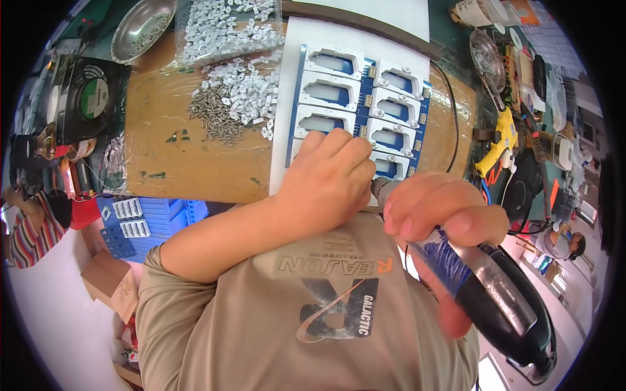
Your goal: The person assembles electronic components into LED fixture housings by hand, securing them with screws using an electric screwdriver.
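My right hand (443, 215) is wrapped round a black electric screwdriver (502, 296) with blue tape on its body. Its grey nose points left, toward the fingertips of my left hand (329, 173). The fingers of my left hand are curled together over the near end of a blue board (366, 88); whatever they hold is hidden. Two columns of white frames (329, 86) with cut-out middles sit on that board. Small white pieces and screws show on the right-hand frames. A white sheet (285, 117) lies beneath the board.
Left of the board are a heap of screws (214, 116), loose white pieces (251, 91) and a bag of them (228, 29). Metal bowls (145, 29), a fan (91, 98) and a yellow tool (501, 140) stand around. A blue crate (153, 225) sits below the table's left edge.
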Tool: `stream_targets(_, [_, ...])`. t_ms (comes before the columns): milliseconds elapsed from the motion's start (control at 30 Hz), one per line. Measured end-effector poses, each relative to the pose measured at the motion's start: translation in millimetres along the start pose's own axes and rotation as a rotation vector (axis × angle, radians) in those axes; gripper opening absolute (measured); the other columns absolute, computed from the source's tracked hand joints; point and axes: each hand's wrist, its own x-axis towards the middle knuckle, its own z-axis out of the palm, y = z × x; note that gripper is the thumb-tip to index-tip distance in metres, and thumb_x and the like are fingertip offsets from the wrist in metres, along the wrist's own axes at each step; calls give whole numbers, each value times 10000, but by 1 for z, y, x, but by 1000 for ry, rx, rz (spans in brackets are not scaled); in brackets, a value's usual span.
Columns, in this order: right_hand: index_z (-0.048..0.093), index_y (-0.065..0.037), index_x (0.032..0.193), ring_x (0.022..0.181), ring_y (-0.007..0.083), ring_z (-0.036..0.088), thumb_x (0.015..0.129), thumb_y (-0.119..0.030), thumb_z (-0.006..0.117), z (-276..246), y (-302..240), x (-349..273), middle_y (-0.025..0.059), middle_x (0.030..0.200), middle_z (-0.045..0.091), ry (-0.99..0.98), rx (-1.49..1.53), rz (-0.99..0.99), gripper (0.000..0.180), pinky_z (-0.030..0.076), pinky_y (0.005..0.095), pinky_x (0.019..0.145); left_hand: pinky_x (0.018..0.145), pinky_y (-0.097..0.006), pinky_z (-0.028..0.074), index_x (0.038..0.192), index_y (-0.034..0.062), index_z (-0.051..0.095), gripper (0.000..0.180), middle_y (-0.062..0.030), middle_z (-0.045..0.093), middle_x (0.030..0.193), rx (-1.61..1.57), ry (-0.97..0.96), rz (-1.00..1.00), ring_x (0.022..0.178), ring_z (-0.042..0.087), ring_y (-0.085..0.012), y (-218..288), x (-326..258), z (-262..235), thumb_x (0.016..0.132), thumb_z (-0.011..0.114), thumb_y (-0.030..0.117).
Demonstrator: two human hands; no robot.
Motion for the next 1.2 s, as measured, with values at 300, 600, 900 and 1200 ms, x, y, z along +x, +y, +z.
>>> stream_targets(300, [480, -63, 1438, 805, 281, 627, 788, -774, 772, -6, -2, 2, 131, 1057, 631, 63, 127, -53, 1006, 531, 414, 714, 816, -386, 398, 872, 123, 701, 199, -3, 632, 1039, 41, -68, -84, 948, 583, -231, 4, -3, -2, 681, 758, 122])
stream_targets(600, [474, -43, 1497, 775, 265, 617, 789, -852, 689, -67, -17, -15, 124, 988, 608, 164, -53, -165, 1097, 504, 416, 680, 808, -401, 434, 885, 119, 731, 138, -10, 635, 1006, 37, 44, -96, 938, 612, -233, 5, -5, -22, 757, 778, 99])
stream_targets(900, [477, -26, 1489, 808, 293, 648, 818, -909, 567, -112, 3, -70, 161, 1020, 648, 389, -161, -87, 1112, 539, 445, 699, 770, -402, 491, 959, 120, 770, 178, -53, 652, 944, 396, 66, -312, 881, 625, -284, -51, -35, -94, 796, 809, 61])
stream_targets(1200, [456, 8, 1482, 819, 304, 653, 800, -893, 597, -108, 9, -63, 191, 1039, 655, 343, -89, -81, 1139, 562, 461, 738, 786, -419, 489, 916, 93, 741, 139, -66, 649, 951, 421, 15, -281, 889, 621, -306, -58, -27, -90, 796, 801, 55])
